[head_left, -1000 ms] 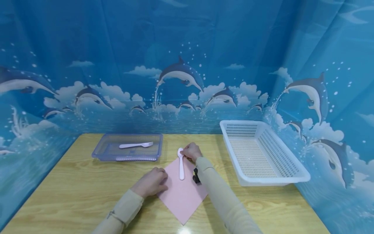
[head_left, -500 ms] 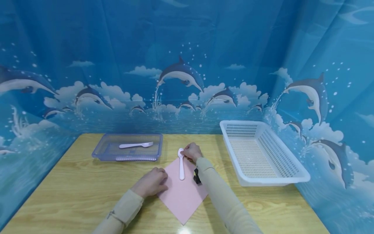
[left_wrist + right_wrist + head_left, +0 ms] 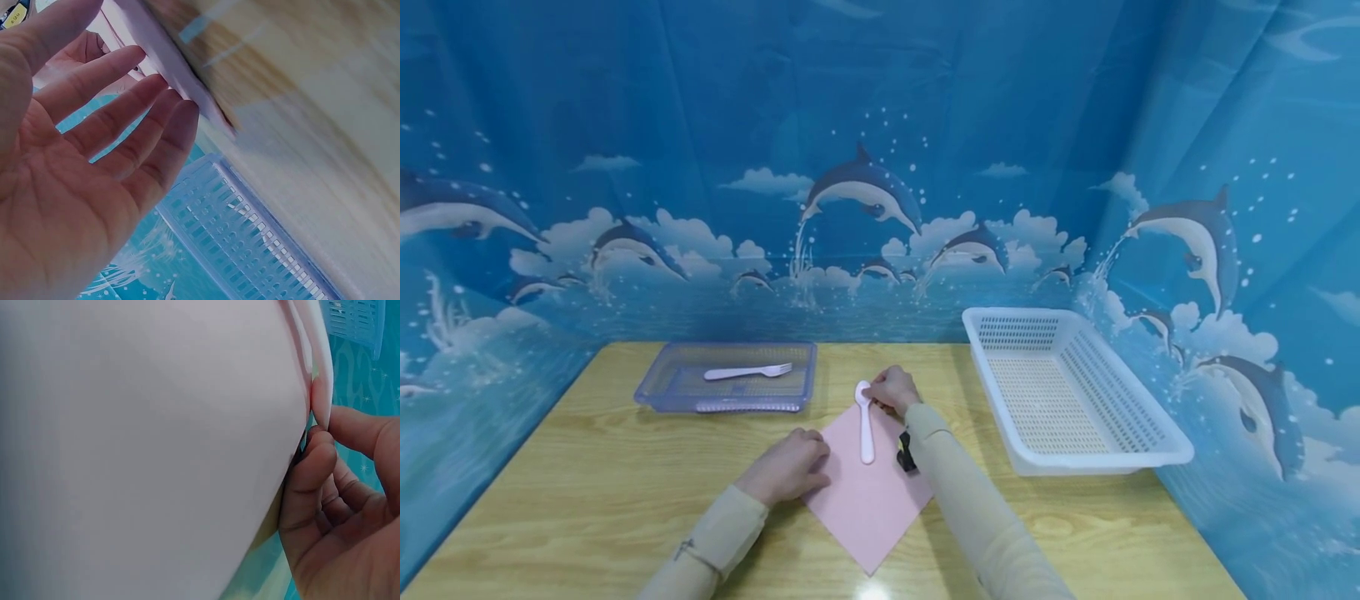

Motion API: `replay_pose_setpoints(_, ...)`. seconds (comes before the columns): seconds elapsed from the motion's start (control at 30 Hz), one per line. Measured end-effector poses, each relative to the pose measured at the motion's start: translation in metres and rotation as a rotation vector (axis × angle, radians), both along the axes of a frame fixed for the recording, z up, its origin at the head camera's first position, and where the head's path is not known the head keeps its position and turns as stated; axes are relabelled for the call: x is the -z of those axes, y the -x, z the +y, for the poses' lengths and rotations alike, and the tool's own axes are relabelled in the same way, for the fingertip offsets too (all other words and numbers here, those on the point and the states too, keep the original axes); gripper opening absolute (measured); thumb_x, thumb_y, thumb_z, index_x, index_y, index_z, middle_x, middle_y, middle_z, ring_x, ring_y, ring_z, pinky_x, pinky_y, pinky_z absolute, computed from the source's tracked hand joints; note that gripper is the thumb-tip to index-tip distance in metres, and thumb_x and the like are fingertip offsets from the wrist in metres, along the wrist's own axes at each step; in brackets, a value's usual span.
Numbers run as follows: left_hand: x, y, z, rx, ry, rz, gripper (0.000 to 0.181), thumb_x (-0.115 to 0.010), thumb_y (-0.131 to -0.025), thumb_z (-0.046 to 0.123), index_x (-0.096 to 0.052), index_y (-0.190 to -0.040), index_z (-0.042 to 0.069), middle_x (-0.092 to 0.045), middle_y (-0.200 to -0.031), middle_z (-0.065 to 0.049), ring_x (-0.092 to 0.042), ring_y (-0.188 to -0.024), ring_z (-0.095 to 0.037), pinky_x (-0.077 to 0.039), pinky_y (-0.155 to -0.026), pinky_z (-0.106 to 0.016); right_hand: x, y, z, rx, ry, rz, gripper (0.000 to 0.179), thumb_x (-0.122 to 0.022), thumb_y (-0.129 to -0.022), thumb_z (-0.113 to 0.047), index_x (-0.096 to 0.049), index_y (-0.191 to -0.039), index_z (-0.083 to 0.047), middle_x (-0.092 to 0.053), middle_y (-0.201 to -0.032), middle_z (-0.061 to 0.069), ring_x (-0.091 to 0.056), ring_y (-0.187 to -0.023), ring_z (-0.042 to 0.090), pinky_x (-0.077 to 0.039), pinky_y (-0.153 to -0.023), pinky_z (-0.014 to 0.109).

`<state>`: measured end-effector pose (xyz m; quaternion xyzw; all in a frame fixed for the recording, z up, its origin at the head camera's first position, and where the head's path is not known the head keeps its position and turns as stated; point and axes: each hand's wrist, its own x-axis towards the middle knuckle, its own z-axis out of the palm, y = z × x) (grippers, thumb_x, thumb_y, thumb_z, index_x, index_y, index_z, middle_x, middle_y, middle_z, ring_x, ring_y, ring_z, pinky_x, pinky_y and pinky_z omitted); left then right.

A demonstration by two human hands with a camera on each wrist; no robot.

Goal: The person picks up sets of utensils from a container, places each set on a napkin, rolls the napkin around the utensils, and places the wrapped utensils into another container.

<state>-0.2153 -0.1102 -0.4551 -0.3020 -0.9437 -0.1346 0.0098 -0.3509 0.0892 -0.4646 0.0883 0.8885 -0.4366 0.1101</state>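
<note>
Spoon (image 3: 867,433) is getting pinched by the right hand (image 3: 896,391), while the left hand (image 3: 785,467) (fingers loose) is touching the pink sheet (image 3: 871,517).

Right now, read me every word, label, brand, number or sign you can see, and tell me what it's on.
Yellow label on the black device by the right sleeve: dark characters, too small and blurred to read.
Pink sheet, spoon, fork: no lettering visible.
Legible text: none.
</note>
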Motion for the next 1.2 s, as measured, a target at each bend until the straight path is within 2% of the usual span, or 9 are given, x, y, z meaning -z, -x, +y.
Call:
replay_pose_setpoints(0.33, -0.0003, 0.0005, -0.0001, -0.001, 0.001, -0.007, 0.023, -0.081, -0.077, 0.023, -0.063, -0.074, 0.010, -0.066, -0.092, -0.011, -0.058, -0.080, -0.022, -0.053, -0.072, -0.038, -0.0003, -0.0022, -0.0007, 0.003, 0.035, 0.000, 0.010, -0.072, -0.087, -0.014, -0.071, -0.090, -0.004, -0.060, -0.062, 0.005, -0.047, -0.049, 0.013, -0.040, -0.042, 0.025)
replay_pose_setpoints(0.7, -0.0006, 0.0015, -0.0006, 0.006, 0.008, -0.006, 0.023, -0.081, -0.077, 0.023, -0.063, -0.074, 0.010, -0.066, -0.090, -0.009, -0.057, -0.077, -0.020, -0.052, -0.070, -0.036, -0.0010, -0.0044, -0.0031, 0.018, -0.017, 0.015, 0.012, -0.073, -0.086, -0.017, -0.070, -0.092, -0.006, -0.062, -0.068, 0.004, -0.050, -0.053, 0.013, -0.042, -0.044, 0.025)
replay_pose_setpoints(1.0, 0.0034, 0.0039, -0.0022, 0.044, 0.012, 0.057, 0.027, -0.081, -0.076, 0.024, -0.059, -0.069, 0.012, -0.066, -0.087, -0.008, -0.057, -0.075, -0.019, -0.052, -0.068, -0.033, -0.0014, -0.0068, -0.0021, 0.024, 0.026, 0.004, 0.012, -0.067, -0.090, -0.014, -0.070, -0.097, -0.005, -0.061, -0.064, 0.004, -0.045, -0.046, 0.011, -0.038, -0.038, 0.023)
replay_pose_setpoints(1.2, 0.0033, 0.0044, -0.0020, 0.050, 0.015, 0.063, 0.027, -0.082, -0.076, 0.024, -0.059, -0.068, 0.012, -0.065, -0.085, -0.007, -0.057, -0.074, -0.019, -0.052, -0.067, -0.032, -0.0018, -0.0066, -0.0009, 0.025, 0.025, 0.003, 0.012, -0.068, -0.089, -0.014, -0.072, -0.096, -0.005, -0.062, -0.063, 0.004, -0.046, -0.045, 0.011, -0.038, -0.037, 0.022)
